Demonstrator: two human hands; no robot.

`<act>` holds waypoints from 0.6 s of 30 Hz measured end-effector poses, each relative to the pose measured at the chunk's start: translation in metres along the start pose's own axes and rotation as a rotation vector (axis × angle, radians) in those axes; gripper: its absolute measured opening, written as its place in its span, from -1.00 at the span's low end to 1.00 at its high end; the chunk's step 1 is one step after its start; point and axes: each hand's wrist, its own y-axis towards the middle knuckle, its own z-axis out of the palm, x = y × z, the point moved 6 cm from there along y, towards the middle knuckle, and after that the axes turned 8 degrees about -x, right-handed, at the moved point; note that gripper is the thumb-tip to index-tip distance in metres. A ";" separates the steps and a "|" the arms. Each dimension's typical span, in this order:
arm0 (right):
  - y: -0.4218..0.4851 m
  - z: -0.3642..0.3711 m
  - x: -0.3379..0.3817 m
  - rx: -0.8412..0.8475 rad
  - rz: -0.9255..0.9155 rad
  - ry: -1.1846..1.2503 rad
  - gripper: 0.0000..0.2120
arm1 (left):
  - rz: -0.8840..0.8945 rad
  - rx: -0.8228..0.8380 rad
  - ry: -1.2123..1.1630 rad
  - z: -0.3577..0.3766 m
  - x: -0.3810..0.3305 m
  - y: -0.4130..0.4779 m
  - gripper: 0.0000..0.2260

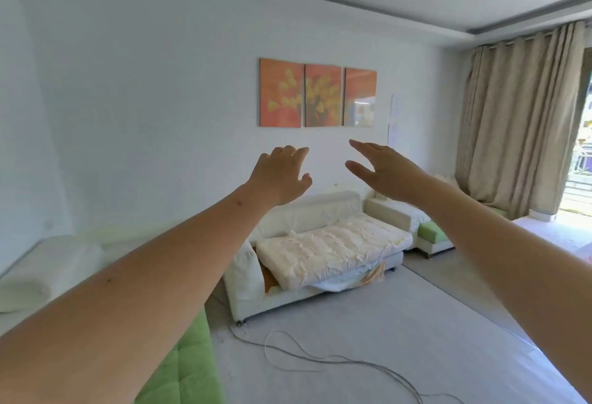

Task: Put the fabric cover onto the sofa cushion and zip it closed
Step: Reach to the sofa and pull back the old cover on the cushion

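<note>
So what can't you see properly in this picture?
Head view, the only one:
The green fabric is partly behind the left arm and cut by the bottom edge; no zip can be made out.
The white cushion on the sofa is too far away to show any zip.
The papers on the wall are too small to read.
The cable on the floor runs off the bottom edge.

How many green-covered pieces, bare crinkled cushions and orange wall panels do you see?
Green-covered pieces: 2
Bare crinkled cushion: 1
Orange wall panels: 3
Total: 6
</note>
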 end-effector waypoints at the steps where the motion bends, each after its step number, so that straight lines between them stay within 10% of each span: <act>1: 0.002 0.003 -0.003 -0.005 -0.006 -0.014 -0.39 | -0.005 0.013 -0.003 0.004 0.000 0.003 -0.47; 18: 0.162 0.131 -0.062 -0.065 0.011 -0.223 -0.42 | 0.012 -0.032 -0.100 0.143 0.103 0.144 -0.53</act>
